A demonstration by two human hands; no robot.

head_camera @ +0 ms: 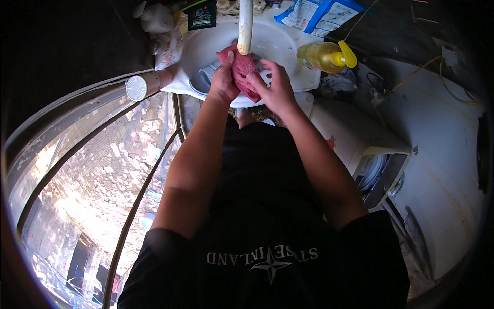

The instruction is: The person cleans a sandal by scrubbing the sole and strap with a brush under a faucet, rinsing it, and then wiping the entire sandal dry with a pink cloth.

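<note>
A wet-looking dark pink cloth (247, 73) hangs bunched below the faucet spout (244, 34), over the white washbasin (185, 48). My left hand (225, 81) grips the cloth along its left side, thumb on top. From the right, my right hand (278, 87) reaches in with its thumb lying against the cloth and its other fingers spread. Whether those fingers also pinch the fabric is hard to see. A grey-and-white object (202, 79), perhaps a container, rests in the basin beside my left wrist. No water stream is plain.
A yellow pump bottle (322, 58) lies on the basin's right rim. Behind are a blue-and-white packet (316, 15), a dark green sachet (201, 16) and a white pump bottle (156, 17). A capped cylinder (137, 88) stands at the left sill by the window (108, 166).
</note>
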